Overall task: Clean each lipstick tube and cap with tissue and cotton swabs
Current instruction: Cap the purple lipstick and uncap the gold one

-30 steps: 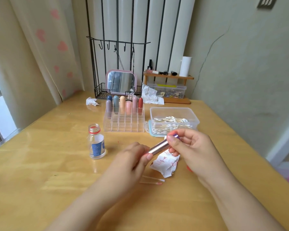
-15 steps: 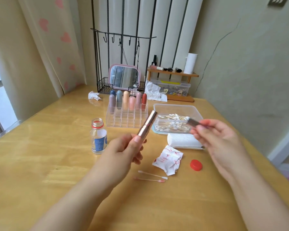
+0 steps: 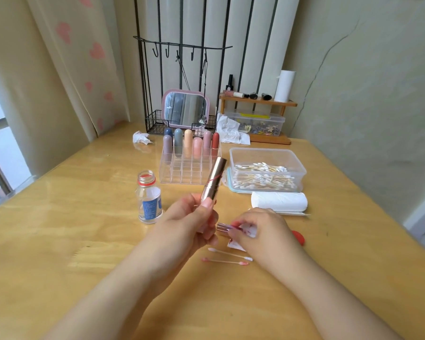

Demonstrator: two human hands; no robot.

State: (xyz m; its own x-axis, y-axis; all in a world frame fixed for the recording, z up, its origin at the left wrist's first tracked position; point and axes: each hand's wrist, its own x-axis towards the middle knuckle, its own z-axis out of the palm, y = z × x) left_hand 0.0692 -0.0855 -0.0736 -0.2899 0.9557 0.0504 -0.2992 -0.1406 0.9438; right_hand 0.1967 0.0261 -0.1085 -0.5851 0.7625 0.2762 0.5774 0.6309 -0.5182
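Left hand (image 3: pixel 194 222) gripping lipstick tube (image 3: pixel 212 180) tilted up and away; right hand (image 3: pixel 260 231) nearer stained tissue (image 3: pixel 250 230) on desk (image 3: pixel 84 217), apparently pinching it beside cap (image 3: pixel 222 227).

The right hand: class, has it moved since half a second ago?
Yes. The right hand has dropped from beside the clear plastic cotton-swab box to the stained white tissue on the table.

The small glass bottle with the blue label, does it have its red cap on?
No. The bottle stands open at its neck left of the left hand, and a red cap lies on the table beyond the right hand.
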